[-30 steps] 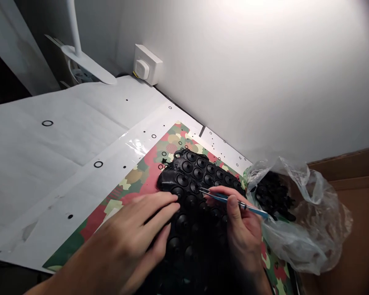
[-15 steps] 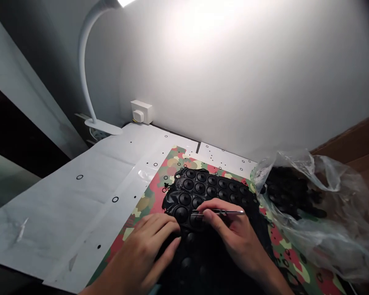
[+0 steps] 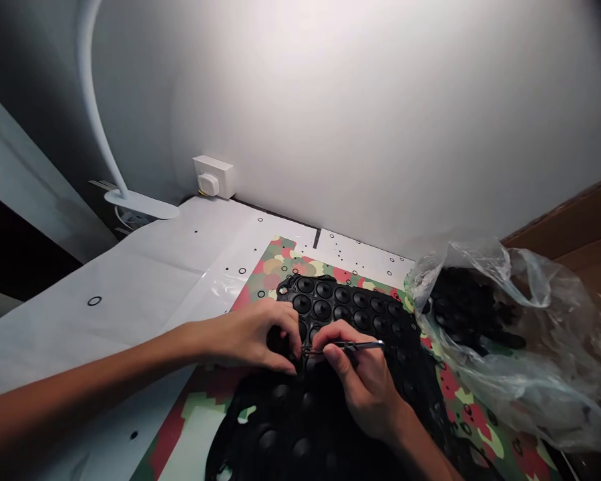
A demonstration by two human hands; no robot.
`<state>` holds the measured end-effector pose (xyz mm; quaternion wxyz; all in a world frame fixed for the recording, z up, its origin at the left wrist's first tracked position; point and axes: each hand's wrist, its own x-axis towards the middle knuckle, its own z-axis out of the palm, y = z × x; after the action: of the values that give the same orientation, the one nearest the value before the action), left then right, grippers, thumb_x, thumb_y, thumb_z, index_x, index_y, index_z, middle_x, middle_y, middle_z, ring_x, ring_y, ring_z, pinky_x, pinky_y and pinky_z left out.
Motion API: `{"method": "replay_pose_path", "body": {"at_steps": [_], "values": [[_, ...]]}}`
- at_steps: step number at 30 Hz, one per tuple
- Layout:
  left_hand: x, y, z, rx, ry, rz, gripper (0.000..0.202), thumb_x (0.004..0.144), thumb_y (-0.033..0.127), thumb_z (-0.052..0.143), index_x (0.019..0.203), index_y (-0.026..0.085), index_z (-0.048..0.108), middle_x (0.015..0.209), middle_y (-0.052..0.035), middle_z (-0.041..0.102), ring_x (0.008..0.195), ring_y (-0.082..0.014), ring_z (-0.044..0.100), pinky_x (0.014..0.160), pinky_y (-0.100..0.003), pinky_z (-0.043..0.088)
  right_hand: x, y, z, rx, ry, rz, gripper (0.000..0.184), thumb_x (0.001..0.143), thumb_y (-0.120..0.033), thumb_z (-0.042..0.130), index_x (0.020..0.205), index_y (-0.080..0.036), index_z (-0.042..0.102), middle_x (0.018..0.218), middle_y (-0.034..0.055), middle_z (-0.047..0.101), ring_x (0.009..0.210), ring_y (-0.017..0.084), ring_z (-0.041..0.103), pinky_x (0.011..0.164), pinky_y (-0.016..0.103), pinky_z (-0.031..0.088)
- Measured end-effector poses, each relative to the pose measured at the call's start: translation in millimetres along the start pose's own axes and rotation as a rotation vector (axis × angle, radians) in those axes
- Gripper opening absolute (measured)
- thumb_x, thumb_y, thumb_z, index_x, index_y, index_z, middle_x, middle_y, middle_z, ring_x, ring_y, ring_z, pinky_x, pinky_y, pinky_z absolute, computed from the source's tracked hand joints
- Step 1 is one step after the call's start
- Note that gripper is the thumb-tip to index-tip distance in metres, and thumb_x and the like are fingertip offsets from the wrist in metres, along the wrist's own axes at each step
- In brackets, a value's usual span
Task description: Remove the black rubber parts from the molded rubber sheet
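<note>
Left hand [image 3: 263,334] has shifted up and in over the black sheet [image 3: 290,427], fingers now curled beside the tweezers tips. Thumb and forefinger part-closed; can't tell if they pinch anything. Right hand [image 3: 363,374] closed pen-style round tweezers [image 3: 365,345], tips down at the sheet. Sheet lies on patterned mat [image 3: 270,264]. Progress: looks partway; black pieces [image 3: 473,310] already in clear bag [image 3: 531,401] at right, many round cups [image 3: 322,308] still in the sheet. Exact share left unclear, near part too dark.

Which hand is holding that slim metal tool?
The right hand, closed around the slim metal tool; the left hand, at the black bumpy sheet, shows no tool of its own.
</note>
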<state>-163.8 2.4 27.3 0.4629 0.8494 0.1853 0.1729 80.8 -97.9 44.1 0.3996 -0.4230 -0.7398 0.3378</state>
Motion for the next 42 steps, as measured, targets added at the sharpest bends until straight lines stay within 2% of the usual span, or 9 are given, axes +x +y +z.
{"method": "replay_pose_path", "body": {"at_steps": [4, 7, 10, 16, 21, 25, 31, 36, 42], "values": [[-7, -12, 4.1, -0.086, 0.05, 0.036, 0.02, 0.091, 0.031, 0.095, 0.108, 0.026, 0.085, 0.097, -0.0001, 0.082, 0.094, -0.0179, 0.071, 0.082, -0.028, 0.055, 0, 4, 2, -0.06, -0.011, -0.115, 0.034, 0.12, -0.046, 0.053, 0.106, -0.022, 0.072, 0.091, 0.0029, 0.076, 0.08, 0.017, 0.073, 0.074, 0.026, 0.056], [-15, -12, 8.6, -0.15, 0.108, -0.006, 0.025, 0.091, 0.022, 0.094, 0.113, 0.028, 0.084, 0.101, 0.001, 0.082, 0.098, -0.0172, 0.074, 0.083, -0.028, 0.057, 1, 8, 6, -0.07, -0.057, -0.167, 0.035, 0.121, -0.048, 0.05, 0.109, -0.023, 0.071, 0.091, 0.0041, 0.078, 0.079, 0.017, 0.077, 0.071, 0.025, 0.058], [-20, -9, 12.5, -0.191, 0.137, -0.037, 0.025, 0.091, 0.014, 0.092, 0.11, 0.027, 0.084, 0.102, 0.0012, 0.083, 0.1, -0.0175, 0.075, 0.086, -0.029, 0.059, 2, 11, 9, -0.073, -0.075, -0.126, 0.036, 0.121, -0.052, 0.051, 0.107, -0.024, 0.07, 0.088, 0.0043, 0.078, 0.074, 0.018, 0.077, 0.068, 0.026, 0.06], [-21, -10, 17.1, -0.152, 0.211, -0.026, 0.024, 0.087, 0.013, 0.094, 0.103, 0.028, 0.083, 0.097, 0.0021, 0.083, 0.095, -0.0185, 0.077, 0.082, -0.03, 0.059, 2, 4, 5, -0.06, -0.042, 0.0, 0.032, 0.12, -0.046, 0.054, 0.105, -0.026, 0.073, 0.09, 0.0021, 0.079, 0.078, 0.016, 0.079, 0.072, 0.023, 0.061], [-21, -8, 21.3, -0.146, 0.251, -0.013, 0.029, 0.085, 0.007, 0.094, 0.102, 0.026, 0.081, 0.093, 0.0057, 0.082, 0.093, -0.0146, 0.076, 0.083, -0.026, 0.057, -5, 2, 7, -0.064, 0.0, 0.091, 0.031, 0.118, -0.046, 0.057, 0.103, -0.026, 0.076, 0.089, 0.0036, 0.08, 0.08, 0.019, 0.079, 0.068, 0.025, 0.059], [-22, -5, 23.7, -0.1, 0.265, -0.002, 0.026, 0.087, 0.006, 0.09, 0.1, 0.026, 0.079, 0.089, 0.0063, 0.078, 0.09, -0.0138, 0.074, 0.079, -0.025, 0.055, -9, 0, 6, -0.064, -0.006, 0.141, 0.025, 0.117, -0.04, 0.059, 0.105, -0.026, 0.076, 0.091, 0.0046, 0.08, 0.085, 0.021, 0.079, 0.068, 0.027, 0.059], [-23, -5, 28.5, -0.077, 0.287, -0.001, 0.025, 0.088, 0.006, 0.086, 0.098, 0.026, 0.076, 0.087, 0.0076, 0.076, 0.084, -0.0129, 0.071, 0.076, -0.026, 0.051, -5, -9, 6, -0.11, -0.044, 0.111, 0.016, 0.116, -0.03, 0.058, 0.108, -0.027, 0.072, 0.093, 0.0024, 0.077, 0.089, 0.02, 0.079, 0.074, 0.026, 0.059], [-23, -5, 31.7, -0.087, 0.297, -0.015, 0.022, 0.09, 0.007, 0.084, 0.096, 0.026, 0.073, 0.086, 0.0097, 0.076, 0.079, -0.0112, 0.068, 0.078, -0.026, 0.05, 2, -13, 9, -0.141, -0.086, 0.044, 0.016, 0.116, -0.022, 0.055, 0.111, -0.026, 0.07, 0.093, 0.002, 0.075, 0.085, 0.017, 0.076, 0.073, 0.026, 0.058], [-23, -4, 33.6, -0.139, 0.301, -0.073, 0.021, 0.089, 0.009, 0.082, 0.093, 0.026, 0.072, 0.084, 0.0117, 0.076, 0.074, -0.0081, 0.067, 0.076, -0.024, 0.051, 4, -12, 14, -0.236, -0.092, -0.078, 0.023, 0.12, -0.024, 0.051, 0.107, -0.024, 0.07, 0.089, 0.0046, 0.077, 0.081, 0.019, 0.077, 0.072, 0.03, 0.062]]}}
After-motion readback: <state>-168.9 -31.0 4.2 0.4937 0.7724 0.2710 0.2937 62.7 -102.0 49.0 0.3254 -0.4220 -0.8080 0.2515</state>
